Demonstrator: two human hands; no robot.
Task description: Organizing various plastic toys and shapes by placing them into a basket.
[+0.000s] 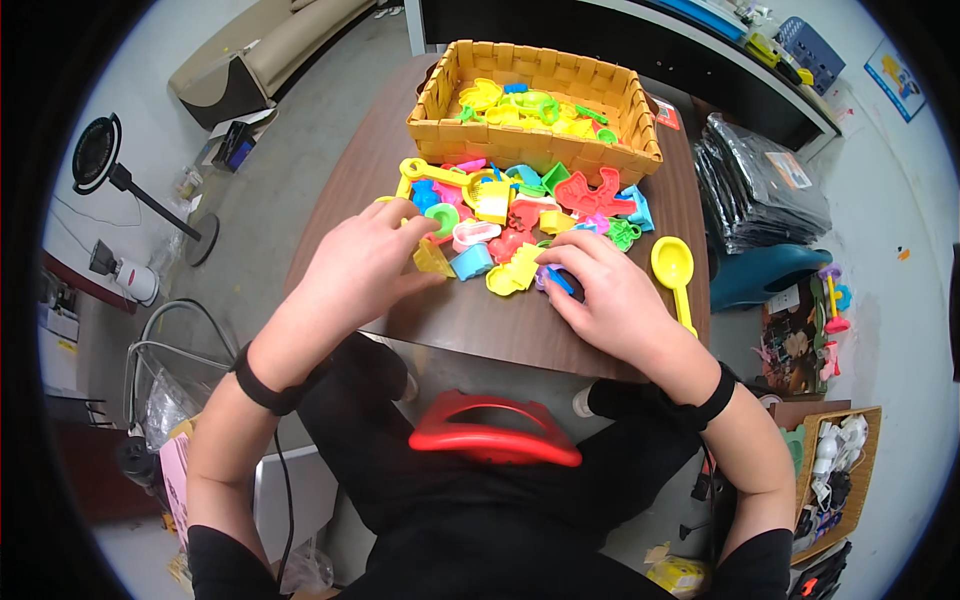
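Observation:
A heap of bright plastic toy sand moulds lies on the brown table (450, 330). At its left edge is my left hand (350, 265), thumb and fingers apart around a translucent yellow mould (432, 259). A light blue mould (472, 262) sits just right of that. My right hand (615, 295) is closed around a small dark blue piece (560, 283), its thumb and index finger on either side; part of the piece is hidden. Beside those fingertips lies a yellow mould (514, 271). Farther back are a red mould (590, 192) and a long yellow toy tool (436, 172).
Behind the heap stands a woven basket (535, 150) holding more yellow and green toys. A yellow toy spoon (673, 262) lies near the table's right edge. A red plastic seat or handle (495, 440) is between my legs. Plastic-wrapped packages (760, 185) are stacked at right.

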